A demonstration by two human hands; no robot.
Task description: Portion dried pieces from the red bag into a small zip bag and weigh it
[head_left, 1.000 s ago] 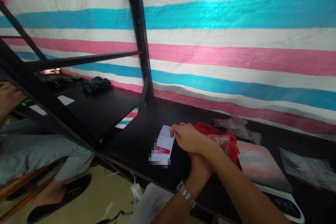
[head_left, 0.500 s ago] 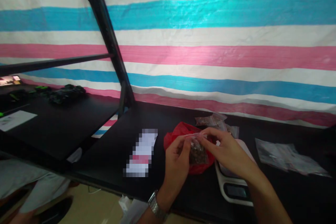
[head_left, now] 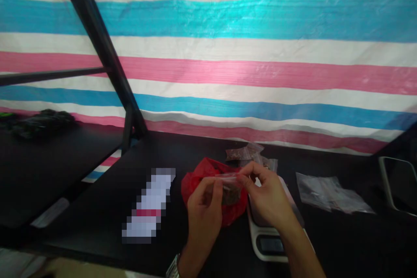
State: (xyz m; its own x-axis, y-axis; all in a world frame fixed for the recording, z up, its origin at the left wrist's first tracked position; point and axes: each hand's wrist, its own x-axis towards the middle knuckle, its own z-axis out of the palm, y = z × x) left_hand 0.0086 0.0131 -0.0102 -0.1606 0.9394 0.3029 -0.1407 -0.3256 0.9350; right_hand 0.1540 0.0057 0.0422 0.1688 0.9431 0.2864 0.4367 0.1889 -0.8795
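Both hands pinch the top strip of a small clear zip bag with brownish contents in its lower part. My left hand grips the strip's left end between thumb and fingers. At the right end, my right hand does the same. Behind and below the bag lies an open red plastic bag, partly covered by my hands. A white kitchen scale with a dark display sits under my right hand and forearm. Several filled zip bags lie just beyond that hand.
Flat clear bags lie right of the scale, with a phone-like device at the far right. A blurred-out paper slip rests on the black table. A dark metal post rises at left before striped sheeting.
The view has turned right, so everything sits further left and the phone-like device has come into view. My fingers have stretched the bag's top strip; my right hand sits slightly further from the left.
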